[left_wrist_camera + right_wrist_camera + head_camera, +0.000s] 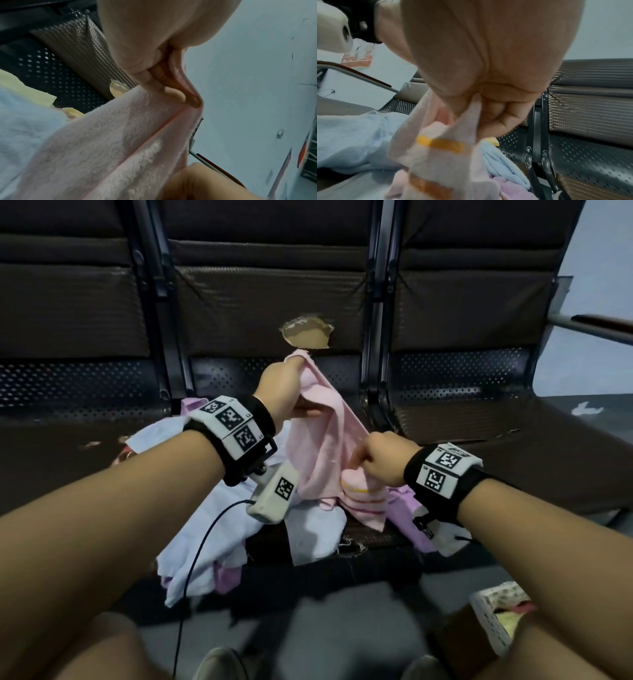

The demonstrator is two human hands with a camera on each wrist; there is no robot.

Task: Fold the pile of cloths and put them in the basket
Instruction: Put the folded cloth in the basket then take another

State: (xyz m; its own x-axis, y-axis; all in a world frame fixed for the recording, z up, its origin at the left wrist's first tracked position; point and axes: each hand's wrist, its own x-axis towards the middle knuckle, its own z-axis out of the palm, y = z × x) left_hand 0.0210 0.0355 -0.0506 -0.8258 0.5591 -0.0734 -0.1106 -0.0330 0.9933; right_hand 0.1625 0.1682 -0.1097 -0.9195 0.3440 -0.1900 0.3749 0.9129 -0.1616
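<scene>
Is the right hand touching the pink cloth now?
Touching. The right wrist view shows the right hand with fingers curled round the pink cloth, its fabric pinched against the palm.

The light is dim and a bit blue, with no strong shadows. The head picture bends at its edges and is blurry near the bottom. Both wrist pictures are soft and fuzzy up close.

The basket (493, 623) is blurred and cut off behind the right forearm; its contents are unclear.
</scene>
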